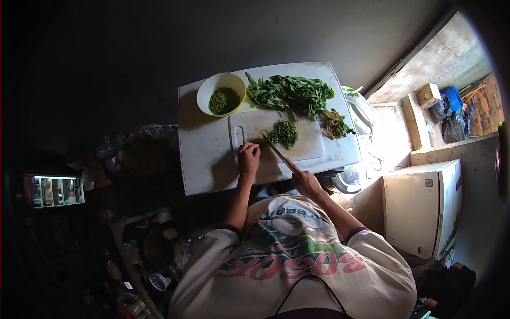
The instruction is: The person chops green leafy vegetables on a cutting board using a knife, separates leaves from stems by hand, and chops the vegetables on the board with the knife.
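A white cutting board lies on a white table, with a pile of chopped greens on it. My right hand grips a knife by its handle, the blade pointing up and left beside the pile. At the board's left edge is my left hand, its fingers curled near the handle slot; whether they hold anything is too small to tell. Leafy greens lie behind the board. A pale bowl with chopped greens in it stands at the back left.
Roots and trimmings lie at the right of the white table. Right of the table are a round dark-and-clear item and a white fridge-like box. Cluttered shelving stands at the lower left.
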Motion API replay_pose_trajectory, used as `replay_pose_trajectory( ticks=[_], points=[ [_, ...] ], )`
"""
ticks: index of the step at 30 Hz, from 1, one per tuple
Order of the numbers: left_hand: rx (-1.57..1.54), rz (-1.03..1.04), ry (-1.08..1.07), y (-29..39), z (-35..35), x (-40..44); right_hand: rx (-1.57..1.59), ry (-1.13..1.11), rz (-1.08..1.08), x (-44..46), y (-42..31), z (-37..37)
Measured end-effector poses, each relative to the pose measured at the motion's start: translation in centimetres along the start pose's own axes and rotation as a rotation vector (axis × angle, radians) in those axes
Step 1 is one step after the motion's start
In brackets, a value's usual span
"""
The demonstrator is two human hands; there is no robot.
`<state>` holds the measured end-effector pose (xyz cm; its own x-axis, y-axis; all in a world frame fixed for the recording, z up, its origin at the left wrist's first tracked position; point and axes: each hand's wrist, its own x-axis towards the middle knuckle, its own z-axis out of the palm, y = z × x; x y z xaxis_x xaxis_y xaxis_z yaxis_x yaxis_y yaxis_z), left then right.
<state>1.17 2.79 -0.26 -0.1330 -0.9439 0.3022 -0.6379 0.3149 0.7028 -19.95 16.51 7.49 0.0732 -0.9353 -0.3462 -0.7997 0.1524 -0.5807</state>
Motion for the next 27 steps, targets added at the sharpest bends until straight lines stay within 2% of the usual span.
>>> replay_pose_trajectory(
  ticks=[7, 13, 20, 22, 27],
  points=[
    [0.094, -0.036, -0.042, 0.1, 0.0, 0.2, -0.057, -0.082, 0.024, -0.9, -3.1, -3.2],
    [0.067, -0.025, -0.016, -0.1, 0.1, 0.2, -0.115, -0.135, 0.004, -0.9, -3.2, -2.5],
    [0.068, 0.010, -0.005, 1.0, -0.4, 0.3, -0.030, -0.011, -0.047, 4.4, -1.9, 2.7],
    [0.084, 0.057, 0.013, 0.6, -0.4, 0.0, -0.001, 0.032, -0.066, 4.8, -2.3, 2.7],
    [0.089, 0.024, -0.010, -0.1, 0.0, 0.0, 0.002, 0.033, -0.086, 4.3, -1.4, 2.2]
  ],
)
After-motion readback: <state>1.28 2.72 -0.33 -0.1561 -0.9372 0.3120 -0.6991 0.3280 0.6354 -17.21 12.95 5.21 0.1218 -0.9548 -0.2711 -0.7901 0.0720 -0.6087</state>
